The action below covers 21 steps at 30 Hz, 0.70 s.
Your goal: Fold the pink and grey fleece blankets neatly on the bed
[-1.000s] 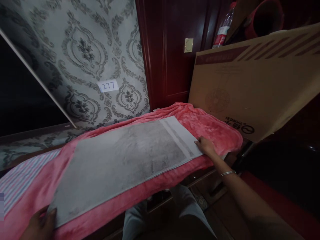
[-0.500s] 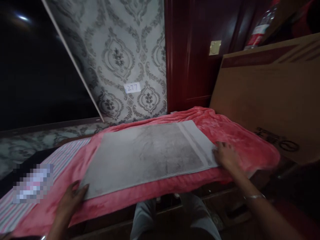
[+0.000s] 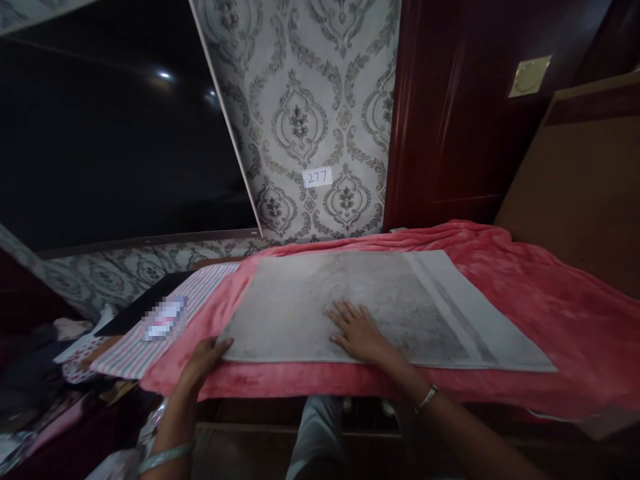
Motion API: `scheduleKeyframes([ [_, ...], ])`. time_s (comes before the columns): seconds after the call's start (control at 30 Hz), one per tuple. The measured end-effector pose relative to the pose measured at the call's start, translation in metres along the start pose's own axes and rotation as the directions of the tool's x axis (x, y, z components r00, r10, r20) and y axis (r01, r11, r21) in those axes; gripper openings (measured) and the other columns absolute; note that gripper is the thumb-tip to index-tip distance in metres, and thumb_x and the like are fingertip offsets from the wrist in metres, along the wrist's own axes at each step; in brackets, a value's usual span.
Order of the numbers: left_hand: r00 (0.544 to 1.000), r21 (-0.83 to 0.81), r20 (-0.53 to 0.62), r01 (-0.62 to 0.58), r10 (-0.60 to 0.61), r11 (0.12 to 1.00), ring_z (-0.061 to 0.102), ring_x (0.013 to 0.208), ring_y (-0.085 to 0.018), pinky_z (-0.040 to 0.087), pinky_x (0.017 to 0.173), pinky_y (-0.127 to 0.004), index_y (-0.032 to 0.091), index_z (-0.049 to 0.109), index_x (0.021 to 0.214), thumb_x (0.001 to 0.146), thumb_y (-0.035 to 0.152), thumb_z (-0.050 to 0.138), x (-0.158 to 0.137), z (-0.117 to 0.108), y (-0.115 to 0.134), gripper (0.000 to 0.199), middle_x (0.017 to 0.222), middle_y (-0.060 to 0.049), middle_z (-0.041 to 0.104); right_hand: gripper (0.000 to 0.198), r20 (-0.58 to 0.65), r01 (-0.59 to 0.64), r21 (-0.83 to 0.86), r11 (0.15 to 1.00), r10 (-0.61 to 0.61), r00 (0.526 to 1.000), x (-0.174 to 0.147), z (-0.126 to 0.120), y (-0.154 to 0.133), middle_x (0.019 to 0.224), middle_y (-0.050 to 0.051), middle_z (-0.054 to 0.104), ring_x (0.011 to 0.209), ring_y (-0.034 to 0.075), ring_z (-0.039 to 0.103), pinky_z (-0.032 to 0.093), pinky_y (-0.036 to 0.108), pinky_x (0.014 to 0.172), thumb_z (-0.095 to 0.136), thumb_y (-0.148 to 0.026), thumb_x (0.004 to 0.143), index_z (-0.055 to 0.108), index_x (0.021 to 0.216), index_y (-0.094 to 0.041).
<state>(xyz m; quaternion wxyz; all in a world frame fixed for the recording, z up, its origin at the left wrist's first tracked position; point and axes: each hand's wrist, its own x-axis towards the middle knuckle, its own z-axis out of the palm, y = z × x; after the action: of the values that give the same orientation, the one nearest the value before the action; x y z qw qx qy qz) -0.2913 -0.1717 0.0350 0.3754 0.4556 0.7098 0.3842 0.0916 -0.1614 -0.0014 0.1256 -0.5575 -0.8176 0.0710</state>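
A flat grey cloth (image 3: 295, 313), rectangular with a darker band near its right end, lies spread over a pink plush blanket (image 3: 500, 267). My left hand (image 3: 203, 360) is at its near left corner, thumb on the cloth and fingers slightly apart. Flat on the middle of the grey cloth rests my right hand (image 3: 360, 333), its fingers spread and palm down. Whether any left fingers are tucked under the corner is hidden.
On the left, a striped cloth (image 3: 205, 287) bears a blurred-out item (image 3: 165, 319). A large black screen (image 3: 130, 133) stands behind. Clothes (image 3: 40, 373) are heaped at lower left; a cardboard box (image 3: 585, 180) leans at right. A "277" label (image 3: 317, 177) is on the wall.
My right hand has left the cloth's right edge and moved left onto its middle. My left hand stays at the near left corner. The view has swung left.
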Motion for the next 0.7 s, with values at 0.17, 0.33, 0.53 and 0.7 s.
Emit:
scheduleKeyframes([
  [0.17, 0.998, -0.295, 0.058, 0.037, -0.021, 0.955, 0.06, 0.056, -0.016, 0.046, 0.052, -0.024, 0.015, 0.068, 0.077, 0.059, 0.034, 0.083, 0.003, 0.002, -0.003, 0.031, 0.062, -0.001, 0.065, 0.063, 0.097, -0.008, 0.046, 0.999, 0.003, 0.995, -0.004, 0.009, 0.003, 0.168, 0.005, 0.014, 0.155, 0.029, 0.007, 0.006, 0.058, 0.122, 0.043, -0.047, 0.101, 0.03, 0.159, -0.029],
  [0.33, 0.999, -0.585, 0.031, -0.012, 0.037, 0.811, 0.062, 0.061, -0.015, 0.053, 0.06, -0.026, 0.012, 0.069, 0.078, 0.057, 0.024, 0.081, 0.017, 0.02, 0.026, 0.026, 0.072, -0.005, 0.07, 0.062, 0.107, -0.036, 0.172, 0.984, 0.018, 0.994, 0.007, 0.015, 0.011, 0.167, 0.005, 0.017, 0.155, 0.028, 0.008, 0.002, 0.058, 0.123, 0.043, -0.047, 0.099, 0.035, 0.158, -0.027],
  [0.53, 0.861, -0.339, 0.03, -0.47, 0.509, 0.815, 0.067, 0.079, -0.02, 0.054, 0.073, -0.03, 0.014, 0.072, 0.091, 0.068, 0.04, 0.074, 0.018, 0.097, 0.133, 0.035, 0.086, -0.006, 0.073, 0.068, -0.004, -0.106, 0.793, 0.6, 0.179, 0.984, 0.028, 0.016, 0.041, 0.157, 0.009, 0.043, 0.148, 0.027, 0.033, 0.014, 0.048, 0.125, 0.045, -0.064, 0.094, 0.051, 0.149, -0.025],
  [0.7, 0.675, 0.229, 0.316, -0.736, 0.667, 0.637, 0.067, 0.104, -0.025, 0.05, 0.095, -0.035, 0.014, 0.071, 0.104, 0.077, 0.021, 0.063, -0.028, 0.209, 0.175, 0.029, 0.111, -0.012, 0.074, 0.061, 0.167, -0.138, 0.985, -0.1, 0.411, 0.896, 0.013, -0.005, 0.079, 0.142, 0.019, 0.058, 0.125, 0.024, 0.061, 0.039, 0.046, 0.113, 0.031, -0.054, 0.101, 0.043, 0.15, -0.02],
])
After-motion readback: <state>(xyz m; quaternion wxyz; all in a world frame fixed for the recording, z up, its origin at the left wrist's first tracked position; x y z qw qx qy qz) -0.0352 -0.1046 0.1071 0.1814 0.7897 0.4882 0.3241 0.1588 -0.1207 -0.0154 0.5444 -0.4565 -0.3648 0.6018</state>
